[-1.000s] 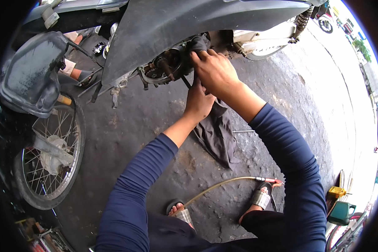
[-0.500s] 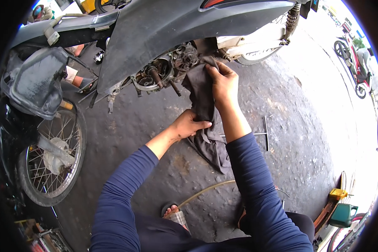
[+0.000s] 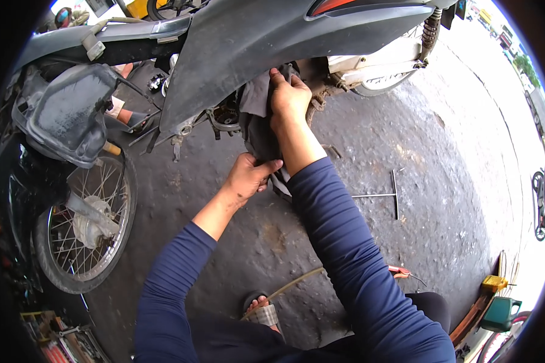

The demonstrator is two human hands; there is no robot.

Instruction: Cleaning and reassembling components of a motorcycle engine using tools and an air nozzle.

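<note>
The dark cloth [image 3: 259, 124] hides part of the motorcycle engine [image 3: 226, 117], its lower end partly behind the right sleeve [image 3: 345, 236]. The right hand [image 3: 290, 101] grasps it at the engine, the left hand [image 3: 248, 177] lower; its long axis points toward the person [image 3: 236, 336].

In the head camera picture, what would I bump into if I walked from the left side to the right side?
Spoked wheel → left hand → right hand → T-shaped metal tool → green jug.
</note>
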